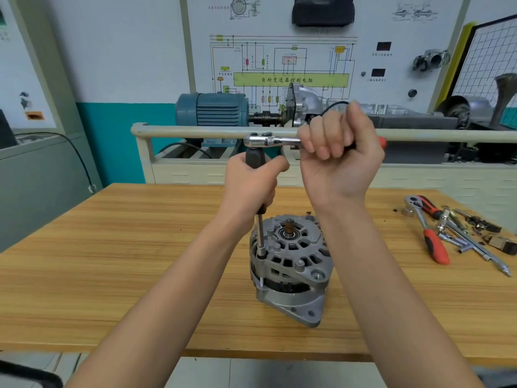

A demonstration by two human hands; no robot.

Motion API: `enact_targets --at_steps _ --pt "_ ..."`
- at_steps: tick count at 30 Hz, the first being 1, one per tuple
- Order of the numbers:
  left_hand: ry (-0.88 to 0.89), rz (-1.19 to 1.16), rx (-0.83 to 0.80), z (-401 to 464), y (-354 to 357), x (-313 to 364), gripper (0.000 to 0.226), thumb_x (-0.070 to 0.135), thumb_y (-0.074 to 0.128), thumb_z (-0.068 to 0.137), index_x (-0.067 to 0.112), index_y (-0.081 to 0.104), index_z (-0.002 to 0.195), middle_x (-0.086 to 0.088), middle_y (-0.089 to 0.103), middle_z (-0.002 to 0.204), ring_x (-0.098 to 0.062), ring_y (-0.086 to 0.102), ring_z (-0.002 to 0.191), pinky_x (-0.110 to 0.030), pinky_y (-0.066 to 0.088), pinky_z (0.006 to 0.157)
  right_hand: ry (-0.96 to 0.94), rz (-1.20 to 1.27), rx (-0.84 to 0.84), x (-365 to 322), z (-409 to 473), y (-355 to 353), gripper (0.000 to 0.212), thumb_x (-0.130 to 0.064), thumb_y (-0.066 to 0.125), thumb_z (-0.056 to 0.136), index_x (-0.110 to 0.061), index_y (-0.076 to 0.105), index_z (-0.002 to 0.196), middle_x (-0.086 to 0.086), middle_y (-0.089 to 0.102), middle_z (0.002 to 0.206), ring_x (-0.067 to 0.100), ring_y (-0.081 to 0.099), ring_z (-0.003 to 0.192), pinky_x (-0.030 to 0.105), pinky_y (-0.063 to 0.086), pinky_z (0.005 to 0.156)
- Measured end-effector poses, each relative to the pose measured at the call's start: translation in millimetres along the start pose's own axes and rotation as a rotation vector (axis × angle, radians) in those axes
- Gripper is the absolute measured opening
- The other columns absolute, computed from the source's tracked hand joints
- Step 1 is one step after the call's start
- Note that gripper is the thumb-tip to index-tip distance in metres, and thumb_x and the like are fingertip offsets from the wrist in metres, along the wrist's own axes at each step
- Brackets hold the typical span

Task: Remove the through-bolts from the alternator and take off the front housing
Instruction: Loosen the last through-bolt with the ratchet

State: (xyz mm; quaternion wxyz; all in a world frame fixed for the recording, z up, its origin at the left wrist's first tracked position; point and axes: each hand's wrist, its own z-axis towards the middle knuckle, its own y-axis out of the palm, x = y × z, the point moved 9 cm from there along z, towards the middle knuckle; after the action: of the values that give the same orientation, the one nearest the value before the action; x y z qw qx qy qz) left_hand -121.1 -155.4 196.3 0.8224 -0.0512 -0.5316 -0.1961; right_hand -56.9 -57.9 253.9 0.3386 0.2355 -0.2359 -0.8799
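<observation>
A grey alternator [291, 270] stands on the wooden table [112, 261], shaft end up, its slotted front housing [293, 247] on top. A long socket driver [260, 236] stands upright with its tip on a through-bolt at the housing's left edge. My left hand [251, 183] grips the driver's black handle. A chrome ratchet wrench [268, 141] sits on top of that handle and lies level to the right. My right hand [338, 152] is curled round the ratchet's handle, whose red end shows past the fist.
At the table's right lie a second ratchet with a red-and-black handle [428, 231], several chrome extension bars [470, 242] and small dark parts [500, 243]. Behind the table stands a training rig with a blue motor [212, 109] and a wiring-diagram board [291, 65].
</observation>
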Motion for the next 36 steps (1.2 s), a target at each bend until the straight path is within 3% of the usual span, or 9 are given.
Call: enact_targets --at_steps 4,8,13,18,20,23,31,33,36 --pt "0.002 -0.025 -0.191 -0.9 14.7 0.9 0.033 0.000 0.060 0.084 0.011 0.043 0.057 -0.002 0.040 0.042 -0.018 0.033 0.037 -0.022 0.032 0.041 0.202 0.509 0.211 23.8 9.8 -37.6 0.049 -0.017 0.039 0.094 -0.014 0.037 0.045 -0.003 0.031 0.037 0.011 0.031 0.032 0.019 0.025 0.043" --pt "-0.147 -0.084 -0.367 -3.2 31.2 -9.6 0.046 0.008 0.056 0.089 0.017 0.036 0.049 0.004 0.028 0.037 -0.011 0.022 0.030 -0.016 0.022 0.037 0.190 0.567 0.301 28.1 9.2 -49.0 0.053 -0.018 0.036 0.099 -0.014 0.037 0.046 -0.003 0.031 0.038 0.011 0.030 0.032 0.019 0.024 0.042" --pt "-0.149 -0.034 -0.149 1.4 17.7 -13.3 0.049 0.004 0.052 0.088 0.021 0.029 0.049 0.006 0.023 0.038 -0.011 0.016 0.031 -0.015 0.018 0.037 0.014 0.147 0.221 -0.8 -7.6 -25.8 0.051 -0.013 0.037 0.097 -0.015 0.041 0.046 -0.003 0.033 0.041 0.011 0.031 0.038 0.024 0.033 0.044" --pt "-0.136 -0.013 0.031 0.8 11.5 -13.6 0.039 0.005 0.053 0.085 0.018 0.031 0.056 0.007 0.025 0.037 -0.011 0.018 0.032 -0.016 0.017 0.037 -0.461 -0.520 -0.076 -23.0 -43.4 38.9 0.033 -0.002 0.041 0.092 -0.019 0.044 0.064 -0.002 0.038 0.048 0.015 0.034 0.043 0.032 0.030 0.049" --pt "-0.113 -0.012 0.066 0.2 9.0 -12.4 0.039 0.007 0.054 0.085 0.018 0.032 0.055 0.007 0.026 0.038 -0.010 0.019 0.033 -0.016 0.018 0.036 -0.490 -0.604 -0.107 -18.3 -46.9 48.4 0.032 -0.005 0.043 0.089 -0.019 0.041 0.061 -0.002 0.036 0.048 0.015 0.033 0.043 0.032 0.027 0.048" --pt "-0.096 -0.008 0.031 0.8 7.2 -12.3 0.038 0.003 0.055 0.084 0.018 0.033 0.057 0.006 0.026 0.040 -0.012 0.019 0.035 -0.018 0.019 0.038 -0.350 -0.339 -0.052 -19.4 -31.9 28.4 0.039 -0.005 0.045 0.088 -0.018 0.044 0.051 -0.003 0.036 0.043 0.013 0.031 0.039 0.031 0.025 0.047" --pt "-0.033 -0.074 -0.292 -1.2 24.6 -3.3 0.036 0.002 0.060 0.083 0.014 0.043 0.053 -0.001 0.038 0.044 -0.017 0.032 0.038 -0.023 0.031 0.042 0.176 0.554 0.238 23.3 10.0 -45.3 0.050 -0.017 0.039 0.096 -0.014 0.037 0.046 -0.003 0.032 0.037 0.011 0.032 0.032 0.021 0.027 0.041" --pt "-0.078 -0.114 -0.362 -1.4 31.3 -4.6 0.038 0.005 0.058 0.085 0.015 0.043 0.051 0.000 0.036 0.042 -0.015 0.030 0.035 -0.021 0.029 0.040 0.205 0.638 0.293 31.4 12.7 -52.7 0.050 -0.019 0.039 0.097 -0.014 0.036 0.048 -0.003 0.031 0.037 0.012 0.031 0.031 0.019 0.027 0.040" --pt "-0.165 -0.133 -0.369 -0.8 32.4 -10.4 0.049 0.008 0.054 0.090 0.020 0.035 0.046 0.006 0.025 0.037 -0.008 0.017 0.030 -0.015 0.017 0.037 0.167 0.521 0.314 25.0 10.0 -49.2 0.045 -0.014 0.043 0.091 -0.015 0.037 0.046 -0.004 0.031 0.038 0.011 0.030 0.032 0.022 0.028 0.038"
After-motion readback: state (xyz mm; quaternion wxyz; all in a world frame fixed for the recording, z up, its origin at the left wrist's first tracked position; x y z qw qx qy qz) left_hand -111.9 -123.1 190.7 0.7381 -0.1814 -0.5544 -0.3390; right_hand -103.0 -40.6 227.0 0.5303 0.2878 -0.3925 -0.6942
